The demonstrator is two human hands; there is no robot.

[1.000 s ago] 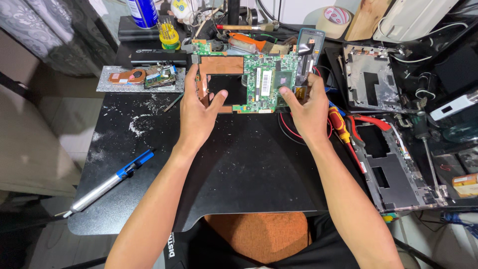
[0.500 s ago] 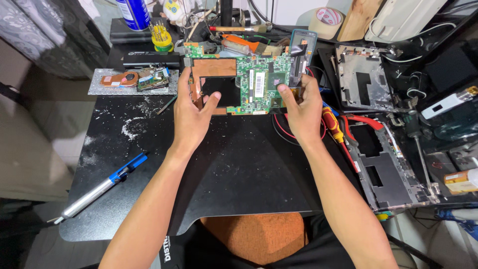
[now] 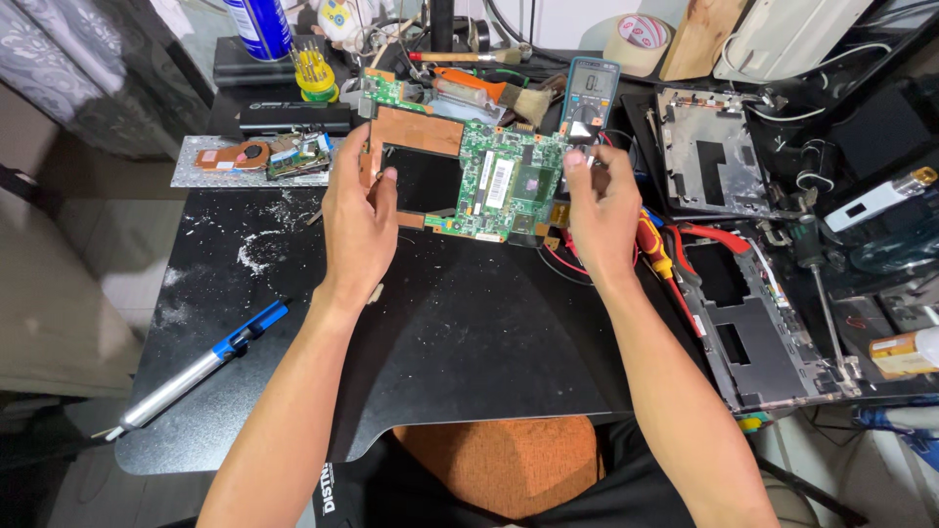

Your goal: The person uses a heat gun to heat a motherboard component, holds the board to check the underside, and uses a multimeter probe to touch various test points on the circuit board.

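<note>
A green laptop circuit board (image 3: 494, 181) with a copper-coloured frame is held above the black work mat (image 3: 469, 323). My left hand (image 3: 360, 220) grips its left edge by the copper part. My right hand (image 3: 599, 210) grips its right edge. The board has a large rectangular cut-out in the middle left and a shiny chip near the right. Just behind my right hand a handheld meter (image 3: 592, 93) with a screen lies on the desk.
A blue and silver pen-shaped tool (image 3: 201, 367) lies at front left. A copper heat sink and small board (image 3: 264, 156) rest on a metal plate at back left. Laptop shell parts (image 3: 763, 342) (image 3: 709, 152), red-handled pliers (image 3: 709, 238) and screwdrivers (image 3: 653, 244) crowd the right. A brush (image 3: 489, 93) lies behind the circuit board.
Both hands still hold the circuit board by its edges. The board and hands sit slightly farther from me than a second ago; the grip looks the same.
</note>
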